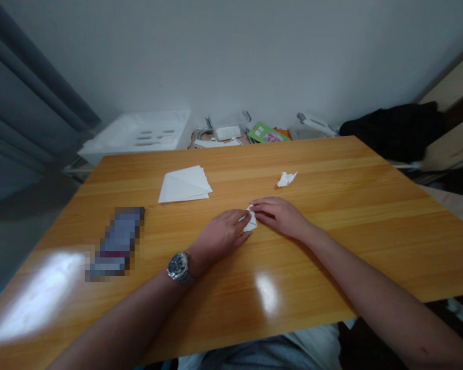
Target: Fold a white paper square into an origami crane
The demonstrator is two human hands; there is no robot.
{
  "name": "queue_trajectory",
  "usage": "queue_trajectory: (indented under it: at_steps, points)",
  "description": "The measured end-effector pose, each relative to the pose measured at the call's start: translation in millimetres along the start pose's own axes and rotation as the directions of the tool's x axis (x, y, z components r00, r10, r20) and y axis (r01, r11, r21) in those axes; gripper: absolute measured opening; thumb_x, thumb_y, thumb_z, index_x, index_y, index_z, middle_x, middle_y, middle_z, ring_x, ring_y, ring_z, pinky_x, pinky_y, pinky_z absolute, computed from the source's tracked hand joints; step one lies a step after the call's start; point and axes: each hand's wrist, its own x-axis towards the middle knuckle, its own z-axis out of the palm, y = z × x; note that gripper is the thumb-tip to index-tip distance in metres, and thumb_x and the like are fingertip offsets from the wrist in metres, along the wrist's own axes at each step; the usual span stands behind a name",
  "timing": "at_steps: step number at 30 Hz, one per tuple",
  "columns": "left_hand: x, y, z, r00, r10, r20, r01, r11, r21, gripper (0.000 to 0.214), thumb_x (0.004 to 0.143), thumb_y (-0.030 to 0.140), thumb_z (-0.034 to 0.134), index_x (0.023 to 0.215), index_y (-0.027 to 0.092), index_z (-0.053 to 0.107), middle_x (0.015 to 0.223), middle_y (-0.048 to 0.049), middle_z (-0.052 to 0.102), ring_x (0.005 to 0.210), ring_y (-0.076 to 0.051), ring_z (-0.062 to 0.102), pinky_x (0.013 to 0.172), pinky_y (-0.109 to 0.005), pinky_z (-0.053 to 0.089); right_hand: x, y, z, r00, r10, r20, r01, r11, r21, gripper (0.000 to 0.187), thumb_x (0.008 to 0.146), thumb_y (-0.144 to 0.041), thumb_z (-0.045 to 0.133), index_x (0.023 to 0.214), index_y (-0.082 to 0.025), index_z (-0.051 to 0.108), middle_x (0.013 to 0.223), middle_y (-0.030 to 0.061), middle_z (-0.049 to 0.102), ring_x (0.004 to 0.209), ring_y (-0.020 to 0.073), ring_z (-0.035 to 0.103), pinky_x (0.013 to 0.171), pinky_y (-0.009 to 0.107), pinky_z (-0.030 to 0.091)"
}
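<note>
- Both hands were right in the thick of it, meeting over a small folded white paper [250, 222] on the glossy yellow-brown wooden tabletop [332, 180]!
- The left hand [226, 231] came in from its own side, fingers together and bent over the paper, thumb near its close edge; pinching or merely pressing, I could not tell.
- And there was the right hand [280, 216], knuckles arched, fingertips at the paper's far corner, facing the left fingertips; its thumb was partly hidden, so again a true pinch could not be told.
- Behind the left hand, round its wrist, gleamed a silver metal watch with a dark dial [178, 265].
- Just beyond the right hand, well clear of its knuckles, sat a small, creased white paper piece with pointed ends [286, 179].
- Out past the left hand, farther to the left, lay a loose stack of flat white paper sheets [183, 184], edges not quite lined up.
- And wide left of the left hand, a dark oblong object [119, 241], blurred into blocks, its details unreadable!
</note>
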Motion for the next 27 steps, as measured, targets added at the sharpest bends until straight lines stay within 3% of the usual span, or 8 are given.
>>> queue_trajectory:
  at_steps: [7,13,27]
  points:
    - [-2.3,-1.5,-2.9,0.996,0.080,0.050,-0.079,0.997,-0.024,0.038,0.104,0.036,0.050,0.137,0.020,0.060,0.137,-0.0118,0.063,0.123,-0.027,0.063,0.105,-0.044,0.054,0.3,0.2,0.1,1.000,-0.003,0.002,0.003,1.000,-0.002,0.023,0.100,-0.024,0.061,0.118,-0.023,0.075,0.127,0.0108,0.073,0.119,0.0251,0.068,0.102,0.047,0.054]
    - [-3.0,-0.2,-0.9,0.996,0.071,0.053,-0.067,0.995,-0.080,0.038,0.103,0.037,0.053,0.137,0.022,0.060,0.135,-0.0125,0.064,0.123,-0.026,0.062,0.105,-0.044,0.054,0.8,-1.9,-1.1,0.999,0.026,-0.033,-0.024,0.999,0.036,0.027,0.099,-0.021,0.059,0.122,-0.025,0.073,0.124,0.0090,0.075,0.117,0.0239,0.069,0.103,0.046,0.054]
    - [-2.3,3.0,-1.5,0.991,0.050,0.126,-0.051,0.999,0.010,0.043,0.104,0.042,0.049,0.142,0.023,0.056,0.139,-0.0107,0.061,0.126,-0.028,0.058,0.104,-0.044,0.053,-0.4,3.5,-5.6,0.998,0.027,-0.051,-0.029,0.999,-0.042,0.029,0.099,-0.016,0.056,0.120,-0.021,0.074,0.130,0.0130,0.069,0.119,0.0257,0.065,0.103,0.048,0.054]
